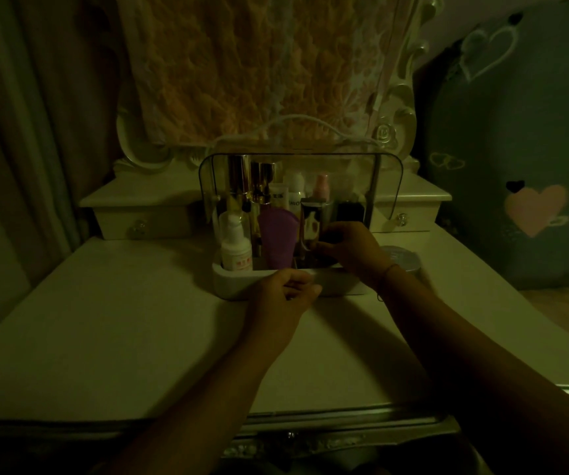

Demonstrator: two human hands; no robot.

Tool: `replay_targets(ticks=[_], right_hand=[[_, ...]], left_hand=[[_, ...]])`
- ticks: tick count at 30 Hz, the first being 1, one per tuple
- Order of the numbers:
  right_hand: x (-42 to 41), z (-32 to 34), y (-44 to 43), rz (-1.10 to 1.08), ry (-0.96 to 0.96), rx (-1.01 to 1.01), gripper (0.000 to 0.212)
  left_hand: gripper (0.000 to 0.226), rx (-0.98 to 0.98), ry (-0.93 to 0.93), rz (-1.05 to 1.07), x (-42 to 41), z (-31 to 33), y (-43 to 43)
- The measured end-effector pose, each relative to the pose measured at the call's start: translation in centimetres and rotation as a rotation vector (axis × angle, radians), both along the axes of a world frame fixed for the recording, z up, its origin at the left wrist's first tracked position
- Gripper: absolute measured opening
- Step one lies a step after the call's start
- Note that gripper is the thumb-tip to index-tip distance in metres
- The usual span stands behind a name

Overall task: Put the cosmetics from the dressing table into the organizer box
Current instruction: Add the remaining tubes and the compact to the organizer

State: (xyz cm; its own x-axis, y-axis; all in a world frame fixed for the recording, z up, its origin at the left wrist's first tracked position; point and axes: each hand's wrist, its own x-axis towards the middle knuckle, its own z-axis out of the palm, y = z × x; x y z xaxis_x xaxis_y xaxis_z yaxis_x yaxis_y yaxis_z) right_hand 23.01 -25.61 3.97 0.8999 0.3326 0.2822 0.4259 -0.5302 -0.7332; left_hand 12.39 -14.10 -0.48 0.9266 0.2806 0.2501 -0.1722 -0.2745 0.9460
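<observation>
a: hands?
b: right hand (348, 248) inside box (242, 286), gripping dark item, unclear what. left hand (283, 296) curled, empty, touching box front.
a: cosmetics?
b: bottles (237, 248) upright in box on desk (122, 320); round tin (403, 258) beside box.

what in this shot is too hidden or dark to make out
Head view, the only one:
- What the right hand grips inside the white organizer box: its fingers and the dim light hide it.
- Whether the curled left hand holds anything: its fingers cover the palm.
- The round silver-lidded jar: partly behind the right wrist, lid text unreadable.
- Labels on the white pump bottle and the purple tube: too dark and small.
</observation>
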Motion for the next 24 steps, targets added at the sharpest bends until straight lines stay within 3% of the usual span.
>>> replay_targets(ticks=[7,15,19,21,24], right_hand=[[-0.8,0.4,-0.4,-0.022,-0.023,-0.027,0.025],[-4.4,-0.8,-7.0,-0.244,-0.272,-0.001,0.027],[-2.9,-1.7,-12.3,-0.489,-0.045,-0.164,0.037],[-2.1,-2.4,-13.3,-0.517,0.078,-0.285,0.039],[-1.3,-3.4,-13.8,-0.557,0.125,-0.305,0.038]], left_hand=[[0.017,0.008,0.005,0.006,-0.2,0.1,0.1],[0.009,-0.029,-0.008,-0.008,-0.1,0.1,-0.2],[0.009,0.021,0.008,-0.016,0.1,-0.1,-0.6],[0.01,0.046,0.014,-0.013,0.1,-0.1,-0.6],[0.01,0.057,0.015,-0.016,0.0,-0.1,-0.7]])
